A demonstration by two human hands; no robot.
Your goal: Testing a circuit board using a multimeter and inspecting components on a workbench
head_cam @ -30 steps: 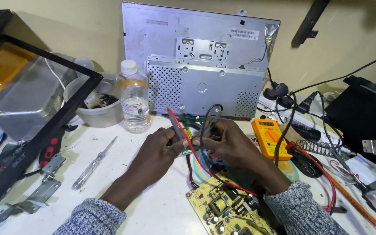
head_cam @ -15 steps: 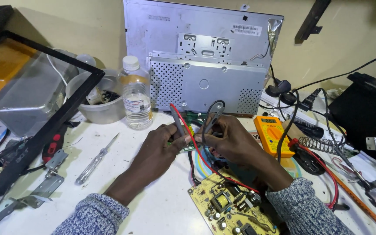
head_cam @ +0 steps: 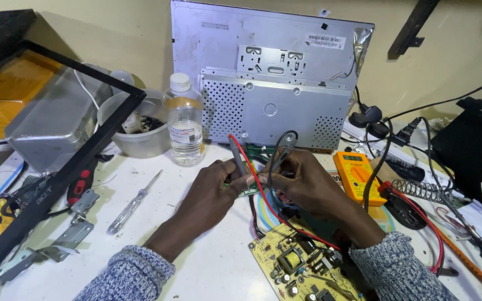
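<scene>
Left hand (head_cam: 214, 192) pinched on grey probe with red lead (head_cam: 240, 163), right hand (head_cam: 302, 181) on grey probe with black lead (head_cam: 279, 158). Both tips down on small green circuit board (head_cam: 246, 191). Yellow power board (head_cam: 302, 266) just below, orange multimeter (head_cam: 358, 175) beside right wrist.

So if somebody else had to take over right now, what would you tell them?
Left hand: pinches the red-wired probe down on a small green board.
Right hand: holds the black-wired probe on the same board.
The yellow multimeter lies just right of the right hand; its reading is too small to tell.
A yellowish circuit board lies below the hands, a clear-handled screwdriver to their left.
Done: both probes placed. Left: cannot tell.
</scene>
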